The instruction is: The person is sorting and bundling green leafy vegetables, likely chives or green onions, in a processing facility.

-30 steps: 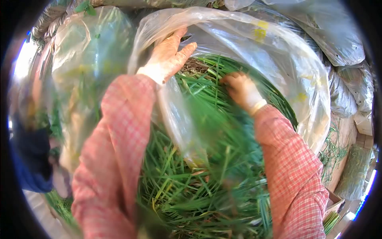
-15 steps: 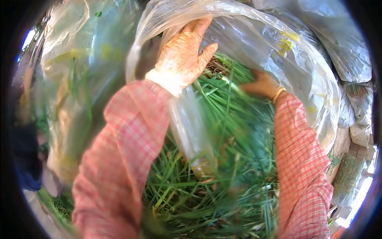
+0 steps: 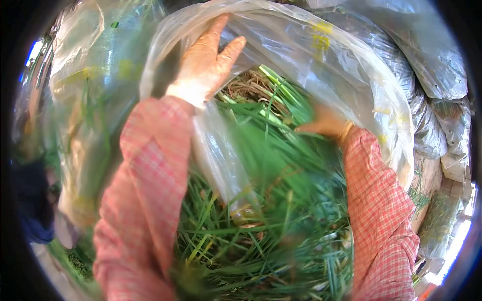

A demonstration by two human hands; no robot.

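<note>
A large clear plastic bag (image 3: 346, 55) gapes in front of me, its mouth a wide arc. Inside and spilling below it lie long green leaves with pale stems (image 3: 281, 175) and a tangle of brown roots (image 3: 251, 86), perhaps a bundle of garlic chives or similar greens. My left hand (image 3: 206, 65) presses against the inner left side of the bag, thumb and fingers apart. My right hand (image 3: 324, 123) rests at the right side of the leaves, blurred, with its thumb pointing left over them; its other fingers are hidden.
Another clear bag (image 3: 105, 65) stands on the left. Several filled plastic bags (image 3: 427, 55) are stacked at the upper right. A wrapped bundle (image 3: 439, 226) lies at the right edge. Dark blue cloth (image 3: 32, 195) shows at the far left.
My left hand has shifted left and slightly down in view, with the bag's rim. The root end shows more. My right hand has moved a little down.
</note>
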